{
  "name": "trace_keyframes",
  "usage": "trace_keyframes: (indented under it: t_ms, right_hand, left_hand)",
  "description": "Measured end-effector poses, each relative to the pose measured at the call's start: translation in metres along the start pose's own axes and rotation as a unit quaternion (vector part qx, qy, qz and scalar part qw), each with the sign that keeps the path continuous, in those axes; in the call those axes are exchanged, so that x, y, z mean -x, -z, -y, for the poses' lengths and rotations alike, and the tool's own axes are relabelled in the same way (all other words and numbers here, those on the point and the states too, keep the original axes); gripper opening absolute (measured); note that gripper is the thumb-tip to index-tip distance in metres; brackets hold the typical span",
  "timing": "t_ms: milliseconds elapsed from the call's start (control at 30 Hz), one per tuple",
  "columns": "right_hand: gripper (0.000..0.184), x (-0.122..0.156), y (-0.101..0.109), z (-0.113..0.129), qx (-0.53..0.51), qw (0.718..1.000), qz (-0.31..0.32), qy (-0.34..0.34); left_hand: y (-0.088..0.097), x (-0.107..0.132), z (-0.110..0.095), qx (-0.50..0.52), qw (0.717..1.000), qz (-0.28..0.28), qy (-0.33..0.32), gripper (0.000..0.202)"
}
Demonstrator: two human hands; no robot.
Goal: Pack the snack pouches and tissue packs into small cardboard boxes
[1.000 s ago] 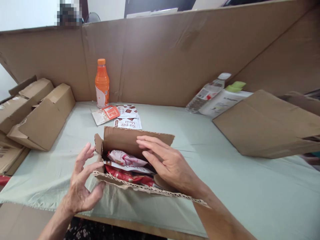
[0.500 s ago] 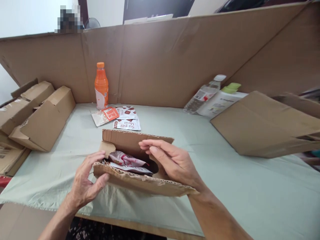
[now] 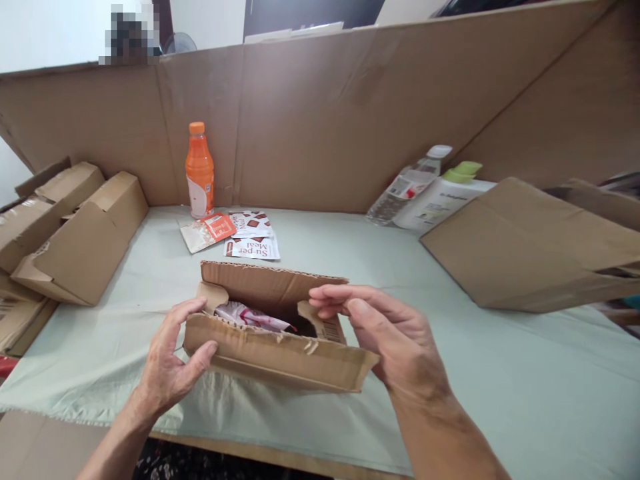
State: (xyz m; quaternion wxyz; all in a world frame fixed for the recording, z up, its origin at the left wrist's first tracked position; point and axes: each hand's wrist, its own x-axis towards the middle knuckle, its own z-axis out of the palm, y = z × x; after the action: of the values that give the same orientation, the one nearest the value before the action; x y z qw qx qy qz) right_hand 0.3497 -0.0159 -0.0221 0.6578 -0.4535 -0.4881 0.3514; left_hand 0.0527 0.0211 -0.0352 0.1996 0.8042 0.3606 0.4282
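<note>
In front of me a small cardboard box stands with its top flaps up. Inside lies a pink-and-white packet, partly hidden by the front flap. My left hand grips the box's left end, thumb on the front face and fingers round the corner. Over the right end hovers my right hand, its fingers stretched out and the thumb apart, holding nothing. Its fingertips are close to the right side flap; whether they touch it I cannot tell.
Behind the box lie Su-per Meal sachets and an orange-and-white sachet, near an orange drink bottle. Folded cardboard boxes are stacked left. Right are a water bottle, a white lotion bottle and a larger carton.
My right hand has moved right and out of the box's opening. The front flap now stands higher and hides more of the contents. My left hand stays at the left end.
</note>
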Motion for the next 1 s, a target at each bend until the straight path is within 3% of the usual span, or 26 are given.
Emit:
trace_keyframes:
  t_ms: [167,300,400,500,667,867,1000]
  right_hand:
    - [0.016,0.004,0.004,-0.009,0.107,0.99,-0.025,0.083]
    - [0.025,0.008,0.001,-0.013,0.268,0.947,-0.058,0.165]
    - [0.03,0.008,-0.001,-0.013,0.326,0.921,-0.083,0.195]
    - [0.035,0.01,-0.002,-0.013,0.338,0.919,-0.084,0.183]
    - [0.033,0.021,0.001,-0.014,0.291,0.944,-0.011,0.155]
    - [0.021,0.029,0.007,-0.017,0.268,0.937,0.066,0.214]
    - [0.015,0.028,0.009,-0.018,0.282,0.932,0.075,0.214]
  left_hand:
    - [-0.007,-0.001,0.004,-0.003,1.0,-0.013,-0.009,0.045]
    - [-0.008,-0.001,0.006,0.014,1.0,-0.001,0.003,0.045]
    - [-0.007,-0.001,0.006,0.021,1.0,0.006,0.013,0.047]
    - [-0.006,-0.001,0.006,0.028,0.999,0.01,0.021,0.051]
    - [-0.006,-0.001,0.007,0.021,0.999,0.021,0.022,0.052]
    - [-0.005,-0.003,0.007,0.011,0.999,0.033,0.012,0.043]
    - [-0.005,-0.003,0.01,-0.003,0.999,0.046,-0.005,0.031]
